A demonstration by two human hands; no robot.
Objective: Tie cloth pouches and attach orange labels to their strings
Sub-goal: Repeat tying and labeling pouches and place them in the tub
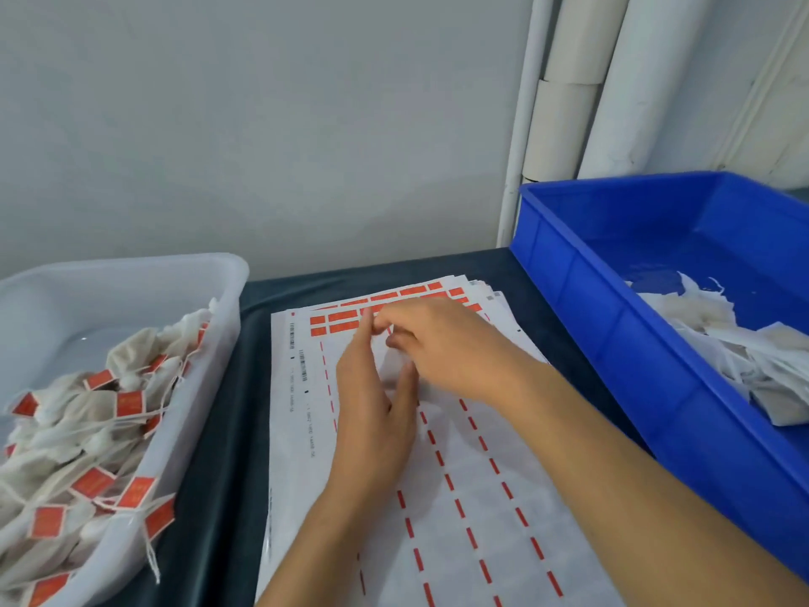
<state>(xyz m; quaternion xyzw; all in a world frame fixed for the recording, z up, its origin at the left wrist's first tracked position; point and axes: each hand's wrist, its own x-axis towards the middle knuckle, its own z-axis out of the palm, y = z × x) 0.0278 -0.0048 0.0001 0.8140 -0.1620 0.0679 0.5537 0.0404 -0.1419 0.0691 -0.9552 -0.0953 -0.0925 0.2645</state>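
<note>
Hemmed in left and right, open down the middle

My way runs over the label sheets (437, 497); the white tub (227, 308) of tagged pouches (87, 431) walls my left, the blue crate (613, 343) my right, with dark tabletop (219, 453) strips between and the wall (262, 124) ahead.

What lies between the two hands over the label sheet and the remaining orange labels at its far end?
Nothing visible. The left hand and right hand hover directly over the white label sheet, fingertips at the remaining rows of orange rectangular labels at its far end. The hands themselves hide some labels, and whether they pinch anything is unclear.
</note>
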